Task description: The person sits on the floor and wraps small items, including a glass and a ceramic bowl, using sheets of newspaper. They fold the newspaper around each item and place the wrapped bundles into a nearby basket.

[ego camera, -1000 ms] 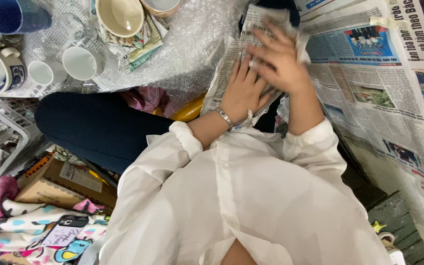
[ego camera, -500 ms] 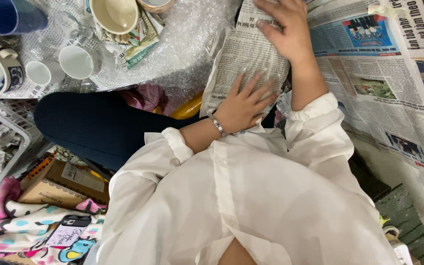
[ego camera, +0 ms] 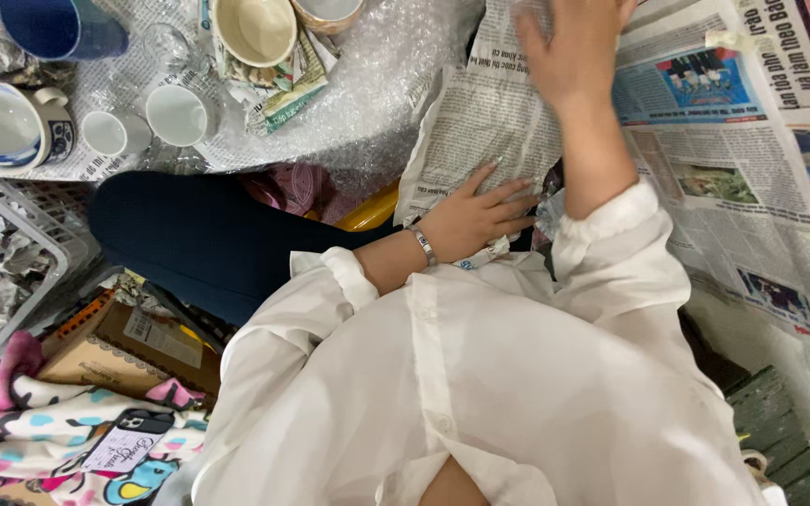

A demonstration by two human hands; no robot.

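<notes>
Newspaper-wrapped bundle (ego camera: 485, 122) under both hands, bubble wrap (ego camera: 367, 84) alongside.

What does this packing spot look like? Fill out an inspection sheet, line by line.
Surface: bubble wrap and newspaper sheets spread out.
Job's things: newspaper bundle under both hands.
Clutter: cups, blue cup, bowl, basket of crumpled paper, cardboard box, patterned cloth.
Grippers: left hand flat on the bundle's near end; right hand on its far end.
Cables: nothing seen.
Surroundings: green crate at the right.
</notes>
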